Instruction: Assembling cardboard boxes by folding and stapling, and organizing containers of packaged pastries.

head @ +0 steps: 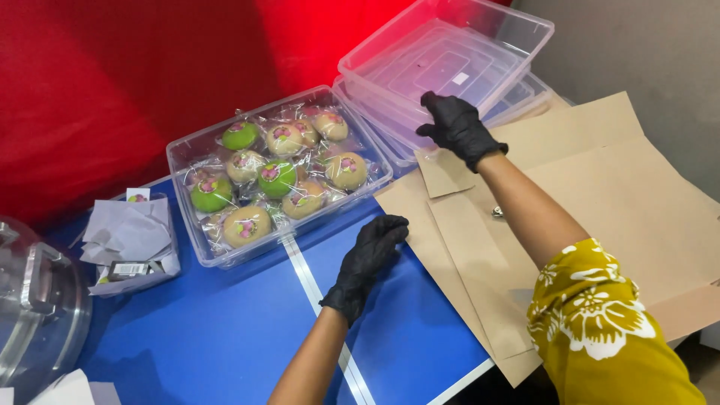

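**Two gloved hands working at the meeting of table, paper and boxes**

Nearest the camera, the flat blue tabletop (225,337) is lying mostly bare, split by a pale strip (311,285) running from the front edge up toward the boxes; this is the widest open stretch for moving. At the lower left corner a rounded shiny metal vessel (34,300) is crowding the table's edge, and just beyond it a small clear tub of folded white papers (131,244) is sitting.

The left hand in a black glove (367,259) is resting palm down on the blue surface, fingers loosely together and gripping nothing, its fingertips reaching the near left edge of the large creased brown paper sheet (600,187). That sheet is spreading over the table's right side and hanging past the table's front edge (a yellow flowered sleeve (600,330) is covering part of it).

Farther on, the clear rectangular plastic box of cellophane-wrapped green and beige round sweets (277,176) is standing open, its near rim close above the left hand, its right corner near the paper.

Farthest, the right hand in a black glove (457,127) is lying with curled fingers on the near rim of the stack of empty clear plastic containers (450,60), which is tilting against the red backdrop (112,90); whether it is gripping the rim I cannot tell.
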